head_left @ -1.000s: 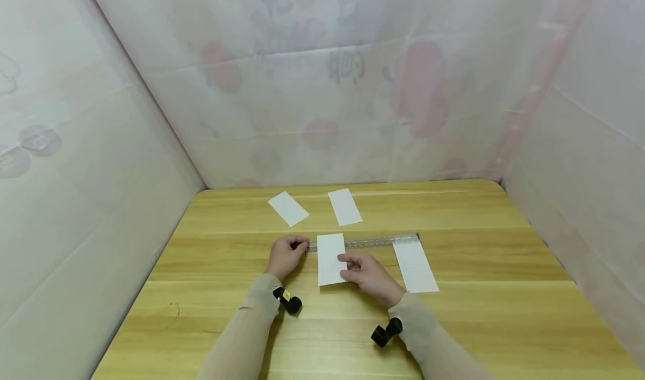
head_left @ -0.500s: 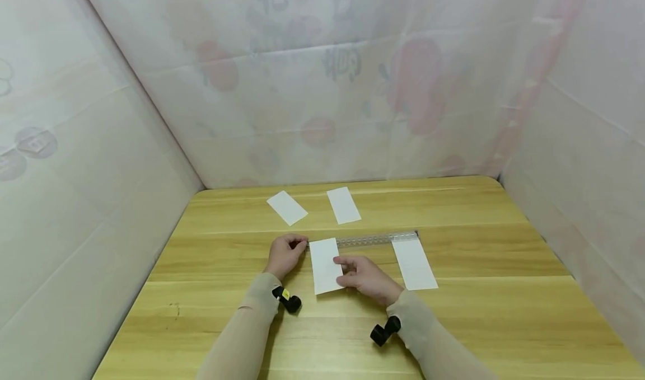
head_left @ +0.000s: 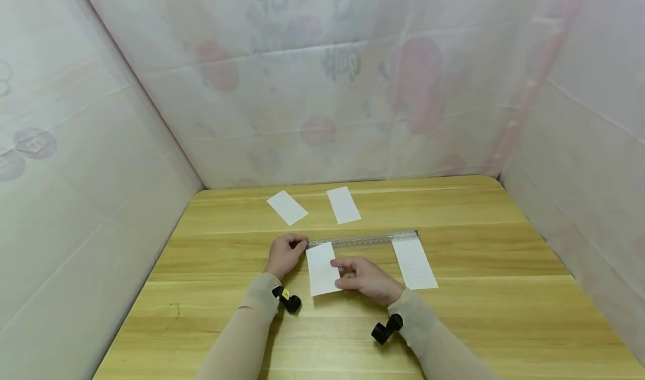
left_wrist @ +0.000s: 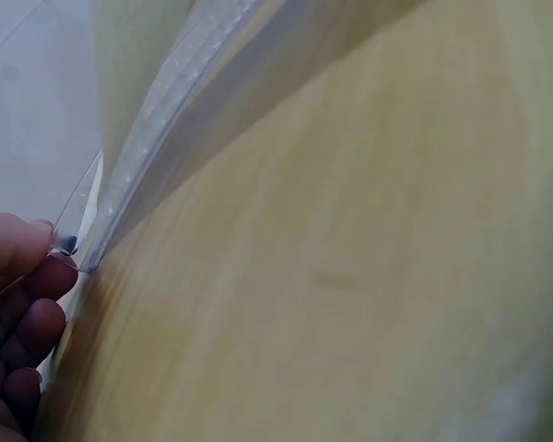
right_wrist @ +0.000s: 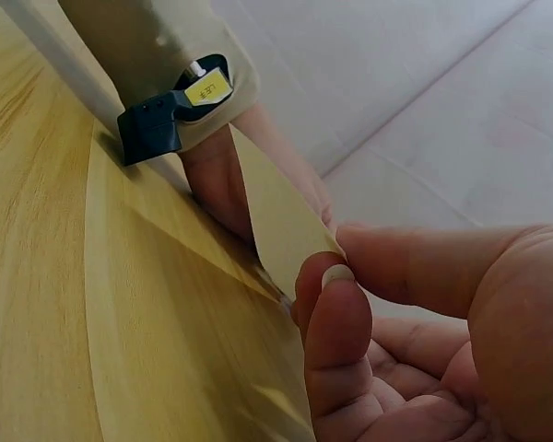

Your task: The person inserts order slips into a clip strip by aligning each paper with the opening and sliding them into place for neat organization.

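Observation:
A long clear plastic strip (head_left: 363,240) with a repeating pattern lies across the table. My left hand (head_left: 285,255) pinches its left end between thumb and finger. In the left wrist view the clear strip (left_wrist: 152,138) runs away from my fingertips. My right hand (head_left: 369,279) pinches a white paper card (head_left: 321,268) by its right edge, and the card tilts slightly. Its top edge is at the strip's left part; whether it is inside the strip I cannot tell. A second white card (head_left: 415,264) lies flat, its top end overlapped by the strip's right end.
Two more white cards, a left one (head_left: 287,207) and a right one (head_left: 344,205), lie farther back on the wooden table (head_left: 494,245). Pale printed cloth walls (head_left: 322,89) enclose the table's back and sides. Small black cameras sit on both wrists.
My right hand has shifted the held card left and a little toward me, and the card has turned slightly. The left hand stays at the strip's end.

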`<move>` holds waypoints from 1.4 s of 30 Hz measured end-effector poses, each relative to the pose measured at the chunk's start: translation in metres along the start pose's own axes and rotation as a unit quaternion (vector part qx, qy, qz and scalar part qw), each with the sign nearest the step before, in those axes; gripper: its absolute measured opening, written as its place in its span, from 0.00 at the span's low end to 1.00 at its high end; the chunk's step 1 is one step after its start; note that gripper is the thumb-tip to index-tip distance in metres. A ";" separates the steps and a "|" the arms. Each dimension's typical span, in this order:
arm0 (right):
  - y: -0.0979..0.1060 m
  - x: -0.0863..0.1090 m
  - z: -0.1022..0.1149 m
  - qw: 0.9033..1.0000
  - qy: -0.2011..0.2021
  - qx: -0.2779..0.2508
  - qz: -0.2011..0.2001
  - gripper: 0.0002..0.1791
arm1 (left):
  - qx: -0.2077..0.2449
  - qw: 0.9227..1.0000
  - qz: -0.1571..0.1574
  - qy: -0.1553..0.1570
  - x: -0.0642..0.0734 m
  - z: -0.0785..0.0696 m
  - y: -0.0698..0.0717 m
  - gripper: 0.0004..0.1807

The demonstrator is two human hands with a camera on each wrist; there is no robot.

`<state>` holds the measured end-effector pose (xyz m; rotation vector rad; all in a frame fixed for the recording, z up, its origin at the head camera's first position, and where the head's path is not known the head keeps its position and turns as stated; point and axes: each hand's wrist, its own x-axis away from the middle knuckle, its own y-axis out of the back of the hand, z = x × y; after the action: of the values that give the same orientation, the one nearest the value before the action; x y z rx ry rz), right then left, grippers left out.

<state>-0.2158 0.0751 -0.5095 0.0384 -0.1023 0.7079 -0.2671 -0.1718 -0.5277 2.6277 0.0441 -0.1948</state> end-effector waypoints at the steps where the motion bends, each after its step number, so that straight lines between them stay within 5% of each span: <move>1: 0.000 0.000 0.000 1.000 -0.002 -0.001 0.000 0.33 | -0.001 1.000 0.000 0.000 0.000 0.000 0.000 0.07; 42: 0.003 -0.002 -0.010 0.999 -0.013 -0.038 0.011 0.36 | -0.001 1.000 0.002 -0.007 0.000 -0.001 0.001 0.06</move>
<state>-0.2184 0.0772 -0.5199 -0.0274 -0.1546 0.7249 -0.2666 -0.1723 -0.5267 2.6236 0.0348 -0.2113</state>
